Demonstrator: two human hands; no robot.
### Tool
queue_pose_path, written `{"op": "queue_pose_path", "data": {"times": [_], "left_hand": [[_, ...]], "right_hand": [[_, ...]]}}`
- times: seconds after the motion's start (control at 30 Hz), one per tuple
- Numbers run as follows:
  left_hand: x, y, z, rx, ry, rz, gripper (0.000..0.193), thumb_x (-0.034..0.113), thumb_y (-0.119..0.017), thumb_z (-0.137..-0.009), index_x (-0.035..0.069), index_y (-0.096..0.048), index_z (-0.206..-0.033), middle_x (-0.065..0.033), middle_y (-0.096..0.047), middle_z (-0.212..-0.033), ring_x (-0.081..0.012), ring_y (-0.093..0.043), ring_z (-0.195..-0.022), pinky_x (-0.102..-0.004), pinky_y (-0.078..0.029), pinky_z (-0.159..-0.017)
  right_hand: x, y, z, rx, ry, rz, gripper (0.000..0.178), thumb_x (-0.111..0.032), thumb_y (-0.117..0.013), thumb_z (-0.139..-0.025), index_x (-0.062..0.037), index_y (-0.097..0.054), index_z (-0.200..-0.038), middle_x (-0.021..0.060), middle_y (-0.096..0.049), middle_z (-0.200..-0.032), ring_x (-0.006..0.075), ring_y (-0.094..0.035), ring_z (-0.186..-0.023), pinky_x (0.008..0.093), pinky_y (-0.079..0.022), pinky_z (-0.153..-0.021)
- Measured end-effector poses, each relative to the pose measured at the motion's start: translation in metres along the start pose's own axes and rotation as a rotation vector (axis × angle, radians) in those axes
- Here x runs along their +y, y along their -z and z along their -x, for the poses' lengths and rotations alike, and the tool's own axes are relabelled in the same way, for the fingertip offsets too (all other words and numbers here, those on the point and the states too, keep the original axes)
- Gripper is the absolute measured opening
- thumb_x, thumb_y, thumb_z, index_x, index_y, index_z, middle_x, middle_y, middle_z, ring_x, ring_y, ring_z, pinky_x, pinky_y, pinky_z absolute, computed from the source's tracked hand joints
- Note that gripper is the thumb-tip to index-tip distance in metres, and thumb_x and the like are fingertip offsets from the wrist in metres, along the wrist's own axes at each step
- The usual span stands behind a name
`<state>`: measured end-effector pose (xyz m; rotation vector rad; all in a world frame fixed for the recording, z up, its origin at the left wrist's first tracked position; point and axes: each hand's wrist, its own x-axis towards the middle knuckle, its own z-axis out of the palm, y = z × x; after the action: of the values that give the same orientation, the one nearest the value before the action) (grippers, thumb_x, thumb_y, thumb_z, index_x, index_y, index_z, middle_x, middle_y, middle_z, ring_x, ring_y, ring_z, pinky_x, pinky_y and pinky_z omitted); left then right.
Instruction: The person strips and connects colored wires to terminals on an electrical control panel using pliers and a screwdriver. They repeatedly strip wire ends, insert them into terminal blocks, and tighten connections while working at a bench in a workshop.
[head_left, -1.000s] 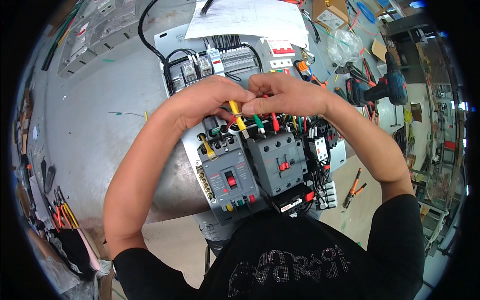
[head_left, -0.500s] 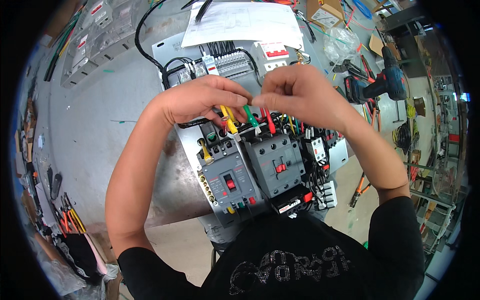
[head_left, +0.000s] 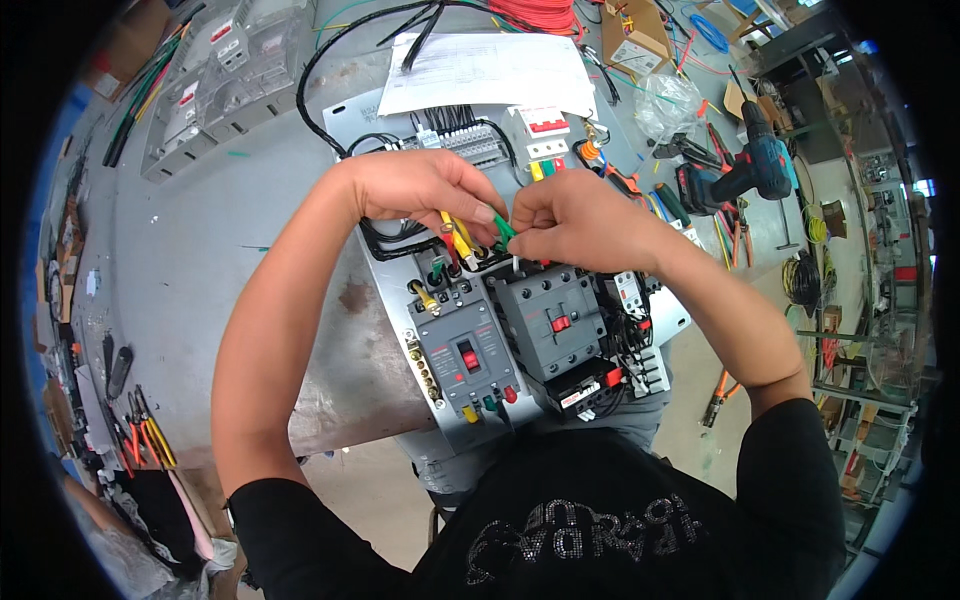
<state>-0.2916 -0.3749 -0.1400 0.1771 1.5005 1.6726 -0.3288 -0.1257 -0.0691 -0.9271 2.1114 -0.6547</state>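
A green-sleeved wire (head_left: 506, 231) runs between my hands above a metal mounting plate (head_left: 386, 268). My left hand (head_left: 425, 188) is closed, its fingertips pinching the wire's upper part. From the other side my right hand (head_left: 595, 222) pinches the same wire lower down. Yellow-sleeved wires (head_left: 461, 242) hang under my left fingers. Nearest on the plate are a grey moulded-case circuit breaker (head_left: 447, 345) with a red toggle and, to its right, a dark grey contactor (head_left: 532, 345). My right hand partly hides the wiring behind the contactor.
A terminal block (head_left: 476, 143) and a white breaker with red levers (head_left: 545, 125) sit farther back, below paper sheets (head_left: 480, 75). A cordless drill (head_left: 755, 165), pliers and screwdrivers lie right. Clear-covered boxes (head_left: 235, 85) stand back left.
My right hand has come down onto the green wire, beside my left fingers. The red-sleeved wires seen before are now mostly hidden behind it. The whole view has shifted slightly.
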Motion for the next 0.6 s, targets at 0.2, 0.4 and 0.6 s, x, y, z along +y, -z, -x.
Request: {"op": "queue_pose_path", "data": {"times": [0.2, 0.4, 0.6], "left_hand": [[-0.016, -0.006, 0.001, 0.1, -0.128, 0.037, 0.031, 0.024, -0.074, -0.103, 0.0, -0.076, -0.123, -0.0096, -0.08, -0.11, -0.0146, -0.075, -0.103, -0.0291, -0.058, -0.095], [-0.023, -0.017, -0.001, 0.214, -0.12, 0.155, 0.026, 0.022, -0.077, -0.1, 0.0, -0.078, -0.112, -0.01, -0.08, -0.1, -0.016, -0.076, -0.091, -0.0295, -0.06, -0.086], [-0.016, -0.024, -0.004, 0.29, -0.053, 0.17, 0.023, 0.023, -0.081, -0.098, 0.002, -0.08, -0.105, -0.0072, -0.079, -0.092, -0.0145, -0.074, -0.086, -0.0289, -0.059, -0.081]], "right_hand": [[-0.004, 0.013, 0.001, -0.11, 0.007, -0.059, 0.021, -0.02, -0.083, -0.086, -0.0003, -0.075, -0.085, 0.0072, -0.072, -0.073, 0.0153, -0.066, -0.067, 0.0333, -0.051, -0.065], [0.002, 0.013, -0.005, -0.122, 0.028, -0.08, 0.022, -0.019, -0.084, -0.084, 0.0003, -0.075, -0.083, 0.0085, -0.071, -0.071, 0.0176, -0.067, -0.066, 0.035, -0.051, -0.064], [0.007, -0.01, 0.004, 0.051, 0.061, -0.003, 0.024, -0.018, -0.085, -0.085, 0.0008, -0.072, -0.082, 0.0086, -0.063, -0.065, 0.0196, -0.059, -0.06, 0.0362, -0.047, -0.059]]}}
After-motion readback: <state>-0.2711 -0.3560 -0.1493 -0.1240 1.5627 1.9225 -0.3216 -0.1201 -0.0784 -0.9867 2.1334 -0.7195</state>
